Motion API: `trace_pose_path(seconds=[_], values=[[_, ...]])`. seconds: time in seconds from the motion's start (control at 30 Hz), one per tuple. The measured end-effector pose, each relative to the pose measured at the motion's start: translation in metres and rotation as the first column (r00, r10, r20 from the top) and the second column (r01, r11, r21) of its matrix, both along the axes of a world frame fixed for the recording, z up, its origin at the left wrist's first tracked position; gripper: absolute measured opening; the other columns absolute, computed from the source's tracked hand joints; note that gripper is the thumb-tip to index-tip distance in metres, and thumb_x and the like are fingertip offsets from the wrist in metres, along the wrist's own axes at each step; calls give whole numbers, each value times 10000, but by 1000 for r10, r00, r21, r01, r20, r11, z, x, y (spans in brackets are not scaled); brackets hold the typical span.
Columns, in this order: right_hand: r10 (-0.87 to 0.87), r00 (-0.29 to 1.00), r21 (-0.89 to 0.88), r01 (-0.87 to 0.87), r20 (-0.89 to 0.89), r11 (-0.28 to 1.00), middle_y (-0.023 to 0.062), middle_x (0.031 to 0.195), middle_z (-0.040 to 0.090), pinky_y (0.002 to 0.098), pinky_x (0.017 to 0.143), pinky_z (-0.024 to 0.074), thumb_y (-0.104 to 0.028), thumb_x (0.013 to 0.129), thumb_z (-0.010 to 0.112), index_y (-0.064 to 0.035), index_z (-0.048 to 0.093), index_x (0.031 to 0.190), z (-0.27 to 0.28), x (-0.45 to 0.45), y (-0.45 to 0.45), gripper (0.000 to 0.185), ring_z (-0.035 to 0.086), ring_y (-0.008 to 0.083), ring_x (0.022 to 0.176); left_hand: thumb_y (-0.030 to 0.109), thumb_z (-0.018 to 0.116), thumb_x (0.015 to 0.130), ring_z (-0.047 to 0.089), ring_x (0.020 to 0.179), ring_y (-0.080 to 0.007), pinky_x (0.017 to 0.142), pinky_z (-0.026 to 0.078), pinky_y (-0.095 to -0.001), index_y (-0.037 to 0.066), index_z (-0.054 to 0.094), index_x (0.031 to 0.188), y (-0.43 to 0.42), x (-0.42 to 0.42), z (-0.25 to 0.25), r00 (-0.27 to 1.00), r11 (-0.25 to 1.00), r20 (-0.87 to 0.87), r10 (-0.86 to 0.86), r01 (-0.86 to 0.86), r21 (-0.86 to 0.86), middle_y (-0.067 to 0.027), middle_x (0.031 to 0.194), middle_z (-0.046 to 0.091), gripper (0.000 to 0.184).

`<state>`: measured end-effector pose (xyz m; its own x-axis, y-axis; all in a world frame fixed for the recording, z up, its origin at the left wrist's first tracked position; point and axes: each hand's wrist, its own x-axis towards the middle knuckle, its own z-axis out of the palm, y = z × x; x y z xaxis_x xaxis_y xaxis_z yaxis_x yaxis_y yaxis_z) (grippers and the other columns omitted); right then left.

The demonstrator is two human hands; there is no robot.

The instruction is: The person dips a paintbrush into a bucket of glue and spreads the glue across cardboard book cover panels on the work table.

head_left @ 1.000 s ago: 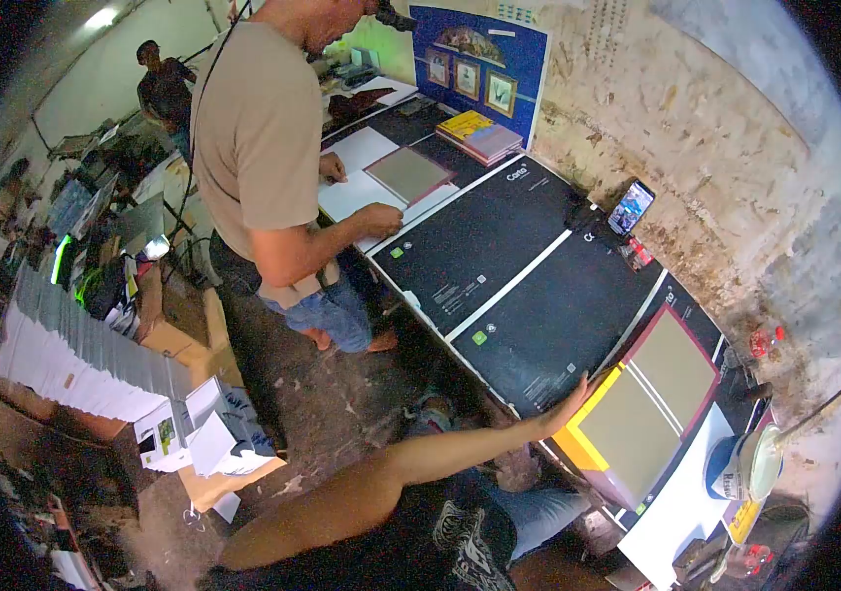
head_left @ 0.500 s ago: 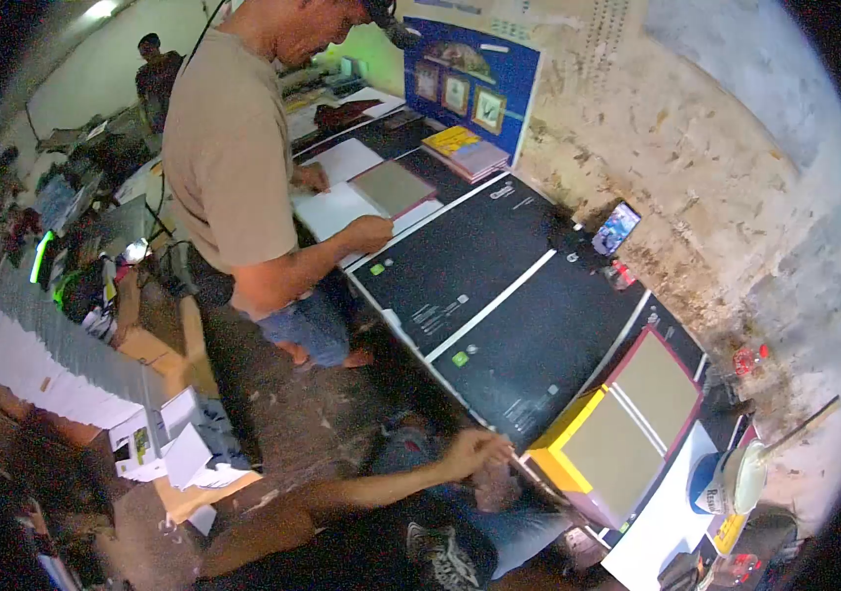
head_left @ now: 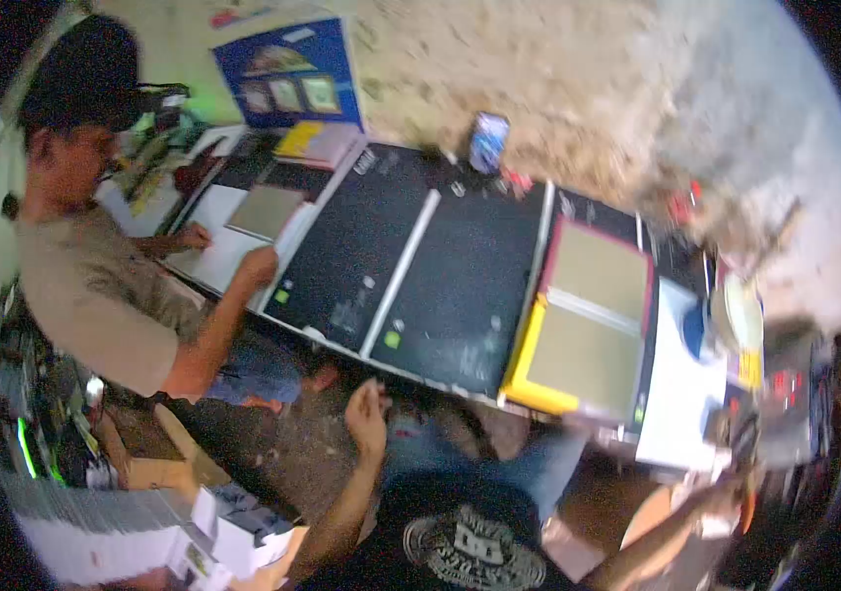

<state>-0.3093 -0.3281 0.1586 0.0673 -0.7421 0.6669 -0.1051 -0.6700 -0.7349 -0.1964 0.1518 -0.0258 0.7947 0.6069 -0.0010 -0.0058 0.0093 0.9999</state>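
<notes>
My left hand [head_left: 368, 414] is raised off the near table edge, its fingers curled together in a pinch; anything between them is too small to make out. Low at the right, my right hand [head_left: 726, 497] is blurred near the table's corner, its fingers smeared. Between the two lies an open cover with grey boards [head_left: 583, 360] and a maroon border, resting on a yellow-edged stack [head_left: 527, 364]. White paper [head_left: 681, 409] lies to its right, beneath a blue and white tub [head_left: 731, 315] with a stick in it.
A co-worker [head_left: 95, 286] stands at the left, hands over white sheets and a grey board [head_left: 265, 212]. A phone [head_left: 488, 143] leans by the wall. Black sheets [head_left: 460, 286] cover the tabletop. Paper stacks [head_left: 105, 532] stand at lower left.
My left hand has come off the yellow-edged stack and drawn back to the left. The view has turned right, and my right forearm now shows at lower right.
</notes>
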Motion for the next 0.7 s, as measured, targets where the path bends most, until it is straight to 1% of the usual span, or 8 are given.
trace_pose_path(seconds=[0.1,0.17,0.23,0.33,0.43,0.53,0.57,0.7], values=[[-45,989,239,11,139,971,24,894,556,292,642,469,-301,905,607,-71,532,1268,15,1,-22,436,502,164,727,261,496,979,594,535,-103,470,415,-215,-28,604,1119,-15,17,33,976,977,-104,-193,182,-107,-107,755,674,339],[93,983,64,-104,159,993,38,925,574,272,624,461,-277,903,615,-35,557,1231,5,-11,-51,412,504,146,721,277,548,955,500,415,-74,381,347,-216,-33,658,934,-36,41,46,965,969,-98,-245,242,-50,-54,566,596,330],[120,918,87,-164,377,983,15,769,534,203,537,357,-279,883,660,-23,638,884,37,18,-5,256,429,78,618,318,601,922,416,392,-50,352,305,-228,12,592,632,-59,67,57,971,973,-74,-226,230,36,-7,485,488,422],[165,962,-1,-169,219,986,29,809,603,219,603,410,-241,887,648,-13,658,958,52,14,-18,239,511,94,689,573,366,953,326,417,-62,419,228,-241,58,507,548,-98,110,64,945,905,77,-319,328,-272,30,462,390,671],[98,948,14,-107,302,994,9,690,529,228,543,329,-305,922,600,-29,611,825,90,37,5,293,446,85,598,663,215,929,482,642,-105,611,353,-233,22,609,964,-133,131,59,808,790,73,-585,588,-172,-36,718,568,754],[142,918,-36,-139,369,990,19,709,546,221,534,346,-278,921,604,-15,604,832,104,42,12,278,463,89,591,674,128,922,500,1117,-212,888,353,-320,7,460,1295,-173,137,63,804,759,134,-579,592,-273,-141,1228,545,833],[161,897,-50,-154,411,987,24,722,554,218,530,351,-269,919,610,-6,603,840,105,44,16,274,468,89,592,685,92,910,262,1366,-286,1068,207,-416,9,328,1411,-175,135,65,742,683,157,-651,664,-304,-147,1477,307,873],[202,888,-8,-219,414,976,44,744,584,202,529,363,-232,909,627,10,611,887,106,41,12,243,477,89,588,593,236,946,324,1323,-303,1078,231,-434,-32,380,1355,-188,151,76,808,789,90,-583,589,-176,-192,1409,372,760]])
